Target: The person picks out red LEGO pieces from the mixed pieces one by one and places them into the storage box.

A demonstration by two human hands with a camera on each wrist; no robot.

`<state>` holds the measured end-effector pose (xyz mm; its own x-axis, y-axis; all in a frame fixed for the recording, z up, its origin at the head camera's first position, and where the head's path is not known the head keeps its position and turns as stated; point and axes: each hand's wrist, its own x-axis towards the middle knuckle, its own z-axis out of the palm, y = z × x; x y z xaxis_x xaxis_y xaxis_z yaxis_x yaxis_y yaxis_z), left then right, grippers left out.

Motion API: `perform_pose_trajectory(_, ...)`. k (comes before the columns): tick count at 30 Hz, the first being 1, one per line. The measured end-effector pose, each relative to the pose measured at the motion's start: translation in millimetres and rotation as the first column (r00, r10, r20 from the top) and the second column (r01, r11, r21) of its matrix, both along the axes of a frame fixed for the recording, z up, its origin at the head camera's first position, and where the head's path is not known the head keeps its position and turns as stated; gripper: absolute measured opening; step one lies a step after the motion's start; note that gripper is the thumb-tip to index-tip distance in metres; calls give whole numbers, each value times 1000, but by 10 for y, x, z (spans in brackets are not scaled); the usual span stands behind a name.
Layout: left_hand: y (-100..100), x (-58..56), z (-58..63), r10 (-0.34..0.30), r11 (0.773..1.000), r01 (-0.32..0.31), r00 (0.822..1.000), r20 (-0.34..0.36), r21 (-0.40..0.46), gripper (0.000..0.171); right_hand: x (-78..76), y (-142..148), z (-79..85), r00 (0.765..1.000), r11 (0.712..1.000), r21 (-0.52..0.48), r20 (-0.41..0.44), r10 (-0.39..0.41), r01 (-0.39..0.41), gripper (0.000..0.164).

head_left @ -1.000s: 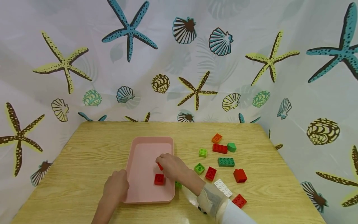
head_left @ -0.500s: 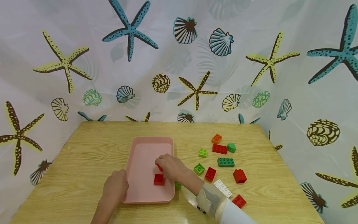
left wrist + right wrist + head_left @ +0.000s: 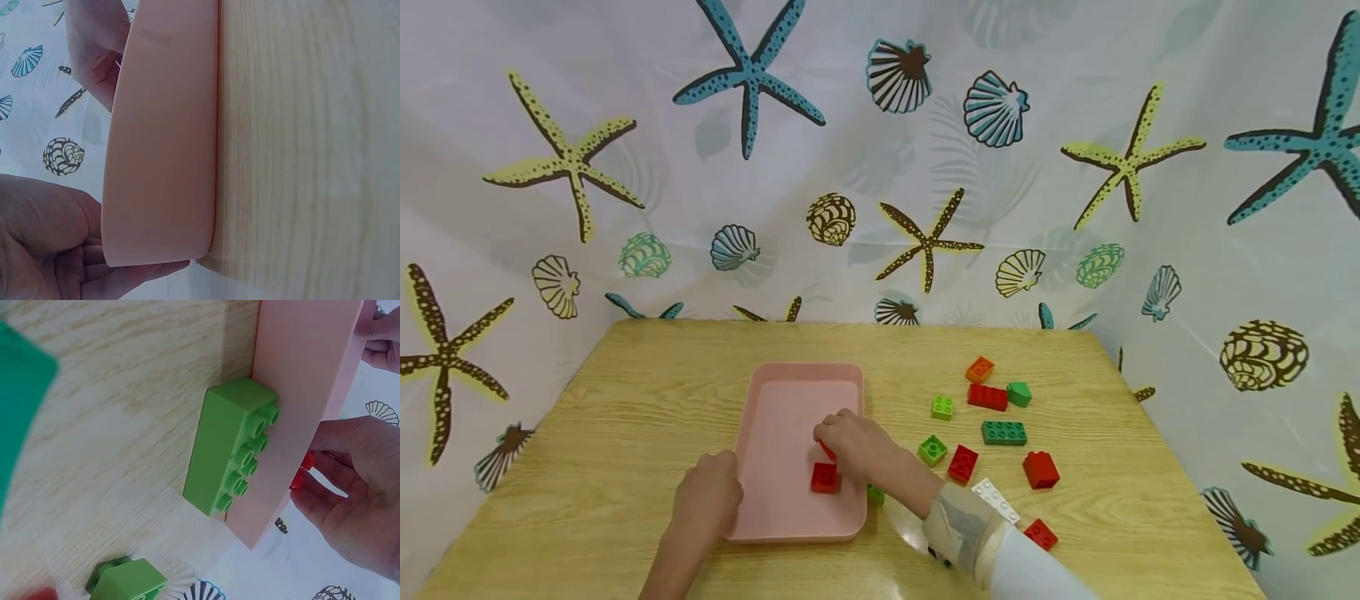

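Observation:
A pink tray (image 3: pixel 797 537) stands on the table left of centre. My left hand (image 3: pixel 707 496) grips its left wall; in the left wrist view the fingers of my left hand (image 3: pixel 50 244) curl at the tray's end. Over the tray's right side, my right hand (image 3: pixel 853 450) pinches a red toy brick (image 3: pixel 826 450), mostly hidden behind the fingers. In the right wrist view some red shows between thumb and fingertips of my right hand (image 3: pixel 359 487). Another red brick (image 3: pixel 824 477) lies inside the tray, just below that hand.
A long green brick (image 3: pixel 228 447) lies against the tray's right wall outside. Further right are scattered bricks: lime (image 3: pixel 932 450), red (image 3: pixel 962 464), white (image 3: pixel 995 502), dark green (image 3: pixel 1003 432) and orange (image 3: pixel 980 369). A patterned curtain (image 3: pixel 850 167) surrounds the table.

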<state>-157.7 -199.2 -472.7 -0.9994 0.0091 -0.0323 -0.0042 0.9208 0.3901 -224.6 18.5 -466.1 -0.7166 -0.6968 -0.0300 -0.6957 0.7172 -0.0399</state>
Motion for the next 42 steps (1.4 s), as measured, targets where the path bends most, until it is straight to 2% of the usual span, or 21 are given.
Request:
perform_pose_trajectory(9,-19,-6,3,-3,1000,3,1000,11,12,6,-4,-42,23,998,999,27,51,-28,26,29)
perform_pose_trajectory(25,-15,4,23,-7,1000,6,1000,21,22,6,-36,-77,-45,1000,997,69,12,18,-19,20)
perform_pose_trajectory(42,-18,9,26,-8,1000,8,1000,12,28,7,-53,-102,-73,998,997,61,40,41,-44,20)
